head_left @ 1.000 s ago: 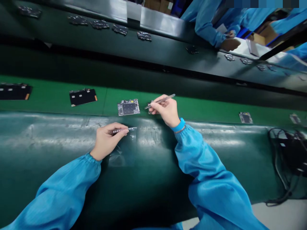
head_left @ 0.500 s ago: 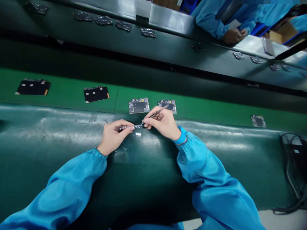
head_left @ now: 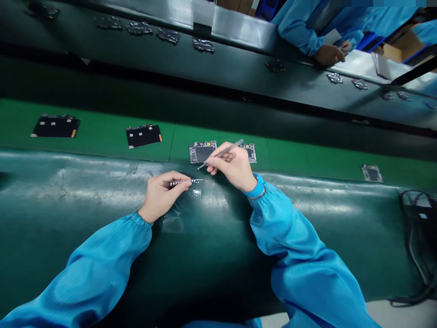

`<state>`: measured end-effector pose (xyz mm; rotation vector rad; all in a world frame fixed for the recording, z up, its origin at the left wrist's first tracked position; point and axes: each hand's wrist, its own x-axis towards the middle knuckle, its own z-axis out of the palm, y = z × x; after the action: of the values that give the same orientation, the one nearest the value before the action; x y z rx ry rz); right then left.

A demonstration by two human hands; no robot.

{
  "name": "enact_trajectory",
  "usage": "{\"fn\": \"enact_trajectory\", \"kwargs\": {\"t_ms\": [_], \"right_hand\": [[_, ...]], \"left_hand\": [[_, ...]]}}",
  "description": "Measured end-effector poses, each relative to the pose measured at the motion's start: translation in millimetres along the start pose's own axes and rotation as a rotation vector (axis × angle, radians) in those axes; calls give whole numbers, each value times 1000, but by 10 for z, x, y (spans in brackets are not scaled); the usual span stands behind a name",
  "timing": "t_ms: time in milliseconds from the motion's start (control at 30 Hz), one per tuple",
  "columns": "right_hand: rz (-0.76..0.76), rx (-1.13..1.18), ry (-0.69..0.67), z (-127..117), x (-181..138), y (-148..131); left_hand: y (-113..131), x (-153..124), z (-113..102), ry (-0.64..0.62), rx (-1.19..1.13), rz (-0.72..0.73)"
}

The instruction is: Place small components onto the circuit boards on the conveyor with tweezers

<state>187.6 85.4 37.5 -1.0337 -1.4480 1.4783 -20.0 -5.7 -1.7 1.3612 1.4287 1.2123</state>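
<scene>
- Since the earlier frame, the tips of the tweezers (head_left: 235,145) have lifted away from the white-dotted strip (head_left: 195,181); the boards and panels have shifted rightward with the green belt (head_left: 297,157), while the bags on the upper belt (head_left: 235,59) have slid leftward.
- The left hand (head_left: 167,191) has its fingers pinched on the strip, whose free end juts past the fingertips over the rounded lip of the dark surface (head_left: 95,187).
- The right hand (head_left: 234,166) has its fingers closed around the tweezers; the tips sit near the lower edge of the closer-left board, and whether they grip anything is too small to tell.
- A narrow gap separates the tweezer tips from the strip.
- Three circuit boards (head_left: 204,153) lie on the green belt: two near the right hand, one of them partly hidden by it, and one far right, with a wide stretch of belt between.
- Two black panels (head_left: 56,126) lie well to the left, apart from each other.
- Clear film (head_left: 174,222) shows below the strip, one sheet or more.
- Silvery bags (head_left: 203,44) number five at upper left; those at right blur together.
- Dark cables (head_left: 412,255) bound the surface at right.
</scene>
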Motion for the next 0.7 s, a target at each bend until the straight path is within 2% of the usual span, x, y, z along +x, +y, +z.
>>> {"fn": "enact_trajectory", "kwargs": {"t_ms": [133,267,700], "right_hand": [[-8,-23,113,-48,442,230],[53,-60,142,-86,705,390],[77,-88,159,-225,674,439]], "left_hand": [[-15,-5,-3,3,2,1],[5,-11,1,-3,-2,0],[-26,-14,-1,-4,-2,2]]}}
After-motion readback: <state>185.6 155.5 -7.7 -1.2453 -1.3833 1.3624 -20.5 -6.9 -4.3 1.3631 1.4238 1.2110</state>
